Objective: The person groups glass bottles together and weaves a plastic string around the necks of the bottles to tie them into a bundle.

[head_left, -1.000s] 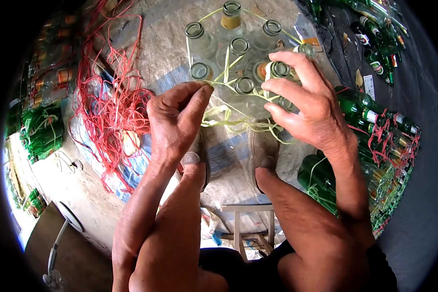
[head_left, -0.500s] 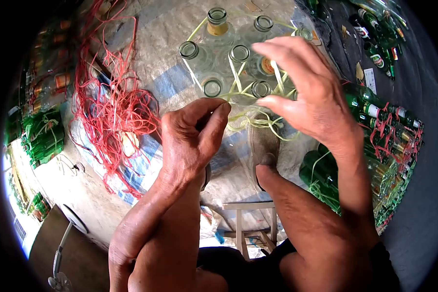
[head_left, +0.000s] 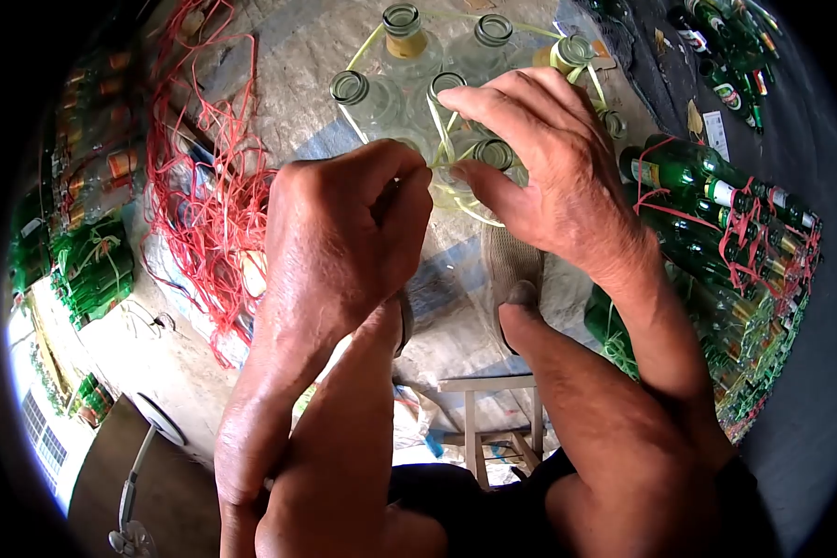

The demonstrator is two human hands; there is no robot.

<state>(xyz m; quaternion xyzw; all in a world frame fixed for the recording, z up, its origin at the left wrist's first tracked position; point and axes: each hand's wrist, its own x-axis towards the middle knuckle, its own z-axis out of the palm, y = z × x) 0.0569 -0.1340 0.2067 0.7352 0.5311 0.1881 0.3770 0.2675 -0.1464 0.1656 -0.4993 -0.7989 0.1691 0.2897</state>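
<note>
Several clear glass bottles stand upright in a cluster at the top centre, with pale yellow-green plastic string running around and between their necks. My left hand is at the near left side of the cluster, thumb and fingers pinched on the string and hiding part of the bottles behind. Over the near right bottles hovers my right hand, its thumb and fingers apart. Its index fingertip is by one bottle's mouth, and its thumb is beside a nearer bottle. Whether those fingertips touch glass cannot be told.
A tangled heap of red string lies on the left of the floor sheet. Green bottles tied with red string lie at right, and bundled green bottles sit far left. A wooden stool is between my legs.
My left hand has moved up and slightly left, still pinched on the string. My right hand has shifted left, closer to the bottle mouths, fingers still apart. The view has shifted slightly.
</note>
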